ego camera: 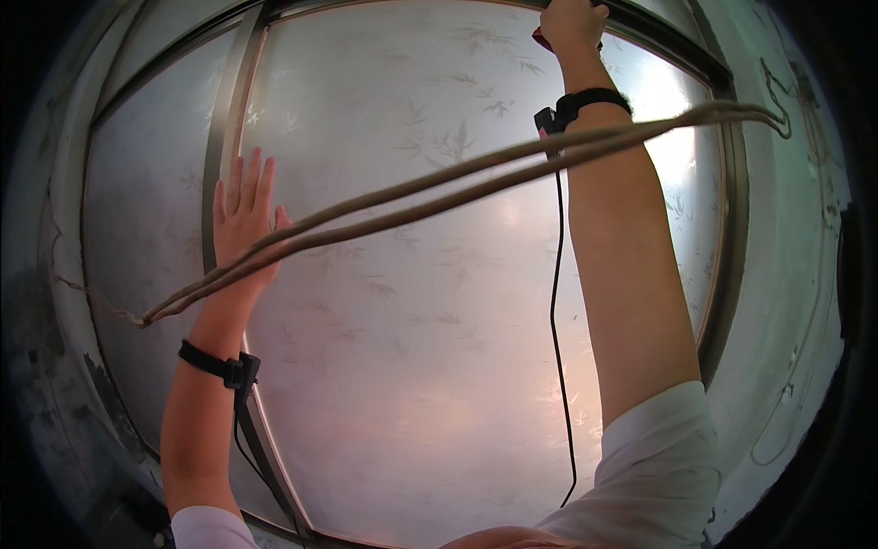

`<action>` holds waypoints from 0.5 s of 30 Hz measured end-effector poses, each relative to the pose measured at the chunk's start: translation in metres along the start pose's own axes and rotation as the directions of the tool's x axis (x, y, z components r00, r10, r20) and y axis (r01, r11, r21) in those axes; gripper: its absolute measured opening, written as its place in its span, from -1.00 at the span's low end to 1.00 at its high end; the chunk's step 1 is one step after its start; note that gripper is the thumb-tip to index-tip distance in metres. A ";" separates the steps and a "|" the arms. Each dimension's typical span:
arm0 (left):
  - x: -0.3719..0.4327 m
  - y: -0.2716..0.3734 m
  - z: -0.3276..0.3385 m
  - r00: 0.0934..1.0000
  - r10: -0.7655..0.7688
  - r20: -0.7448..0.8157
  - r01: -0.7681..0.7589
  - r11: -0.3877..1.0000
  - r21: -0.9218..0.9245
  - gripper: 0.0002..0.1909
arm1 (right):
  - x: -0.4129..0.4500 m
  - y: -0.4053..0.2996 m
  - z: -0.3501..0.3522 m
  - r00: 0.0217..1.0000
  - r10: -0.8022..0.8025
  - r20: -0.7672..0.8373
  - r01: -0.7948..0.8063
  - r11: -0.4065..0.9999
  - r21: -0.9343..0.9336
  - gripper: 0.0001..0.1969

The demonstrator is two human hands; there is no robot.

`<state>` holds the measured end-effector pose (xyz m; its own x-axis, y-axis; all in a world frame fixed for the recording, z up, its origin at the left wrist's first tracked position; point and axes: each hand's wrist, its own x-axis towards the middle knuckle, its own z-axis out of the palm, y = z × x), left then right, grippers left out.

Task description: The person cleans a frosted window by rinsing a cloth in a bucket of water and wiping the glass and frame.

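Note:
My right hand [575,24] is raised to the top of a frosted window pane [425,274] and grips a dark red cloth [542,40], mostly hidden behind the fingers. My left hand [248,223] is spread flat, fingers pointing up, beside the metal upright [230,103] between two panes. Whether its palm presses on the upright or the glass I cannot tell. A doubled brown cord [425,199] slants across the view, passing in front of my left hand and right forearm. Faint bamboo-leaf patterns mark the glass.
Black straps with small devices ring my left wrist [219,364] and right wrist [593,103], each trailing a thin black cable. The cord's ends reach the walls on both sides. Loose wire hangs along the right wall [782,288]. The left wall has peeling, stained patches.

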<state>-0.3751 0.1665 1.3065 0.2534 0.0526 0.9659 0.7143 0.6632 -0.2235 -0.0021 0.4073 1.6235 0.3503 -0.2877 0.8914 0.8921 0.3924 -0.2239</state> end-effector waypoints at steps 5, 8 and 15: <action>-0.003 -0.002 0.008 0.999 -0.005 -0.054 0.006 1.000 0.008 -0.21 | -0.004 -0.015 -0.001 0.998 0.061 0.028 -0.063 0.996 0.063 -0.49; -0.006 -0.004 0.008 0.999 0.025 -0.022 -0.026 0.999 -0.025 -0.21 | -0.003 -0.023 0.012 0.995 0.061 0.080 -0.063 0.998 0.025 -0.48; -0.001 0.007 0.006 0.994 0.084 -0.069 -0.098 0.966 -0.239 -0.18 | -0.004 -0.058 0.033 0.997 0.067 0.040 -0.069 0.995 0.070 -0.49</action>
<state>-0.3747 0.1757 1.3047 0.3567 0.0565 0.9325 0.8211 0.4571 -0.3418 -0.0644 0.4151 1.6460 0.3974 -0.2257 0.8895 0.8436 0.4712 -0.2574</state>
